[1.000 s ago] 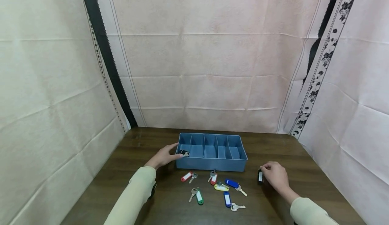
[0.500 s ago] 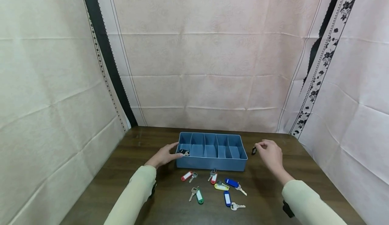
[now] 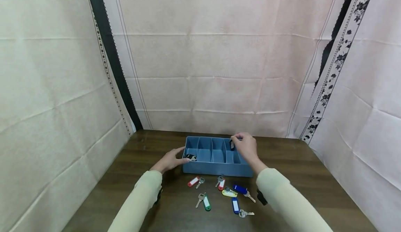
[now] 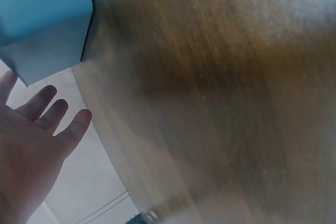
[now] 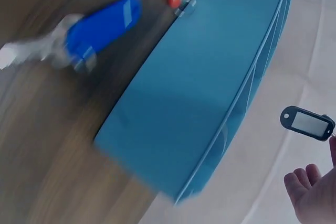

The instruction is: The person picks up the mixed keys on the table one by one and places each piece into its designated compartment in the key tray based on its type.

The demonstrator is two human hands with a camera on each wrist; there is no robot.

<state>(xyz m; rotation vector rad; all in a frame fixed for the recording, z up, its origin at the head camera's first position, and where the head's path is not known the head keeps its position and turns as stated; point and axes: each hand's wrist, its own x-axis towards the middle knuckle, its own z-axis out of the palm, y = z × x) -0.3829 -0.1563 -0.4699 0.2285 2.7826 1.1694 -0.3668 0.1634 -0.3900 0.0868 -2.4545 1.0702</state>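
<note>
A blue divided box (image 3: 216, 169) stands at the back of the brown table. My left hand (image 3: 170, 160) rests against its left end, thumb at the front rim; in the left wrist view the fingers (image 4: 77, 124) are straight and spread. Above the box's right half, my right hand (image 3: 246, 148) pinches a black key tag (image 5: 307, 123) with a white label. This tag hangs over the fourth compartment from the left in the head view; its key is mostly hidden. Another black tag with a key (image 3: 191, 157) lies in the leftmost compartment.
Keys with coloured tags lie in front of the box: two red tags (image 3: 193, 181), a yellow tag (image 3: 229, 193), two blue tags (image 3: 235, 206) and a green tag (image 3: 206, 203). Pale cloth (image 3: 219, 86) hangs behind the table and along both sides.
My right hand has lifted the black key tag off the table at the right and carried it leftward over the box. The left hand has stayed at the box's left end.
</note>
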